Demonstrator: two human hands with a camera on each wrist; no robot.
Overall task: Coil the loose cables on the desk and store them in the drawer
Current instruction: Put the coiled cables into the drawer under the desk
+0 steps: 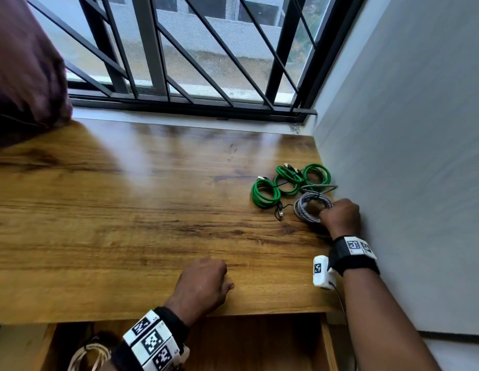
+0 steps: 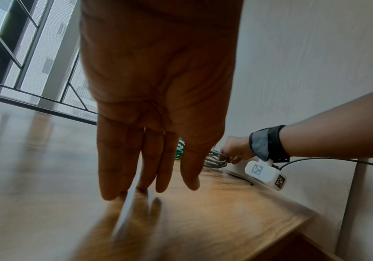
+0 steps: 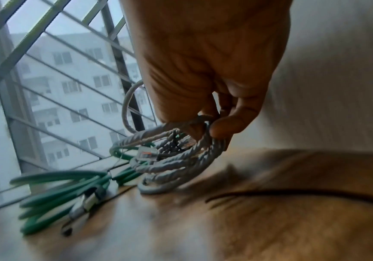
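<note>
Three coiled green cables (image 1: pixel 286 183) lie at the desk's back right, close to the wall; they also show in the right wrist view as green cables (image 3: pixel 58 190). Just in front of them is a coiled grey cable (image 1: pixel 310 207). My right hand (image 1: pixel 340 215) pinches the grey cable (image 3: pixel 176 159) at its near rim, tilting it up off the wood. My left hand (image 1: pixel 206 279) is near the desk's front edge, holding nothing. Its straight fingers (image 2: pixel 150 176) touch the desk top. Below the front edge the drawer (image 1: pixel 259 341) stands open, with a beige coiled cable (image 1: pixel 90 353) at its left.
A grey wall (image 1: pixel 407 183) runs along the desk's right edge. A barred window (image 1: pixel 179 62) spans the back. Dark maroon cloth (image 1: pixel 21 76) hangs over the desk's back left corner. Bare wooden desk top (image 1: pixel 126 210) fills the left and middle.
</note>
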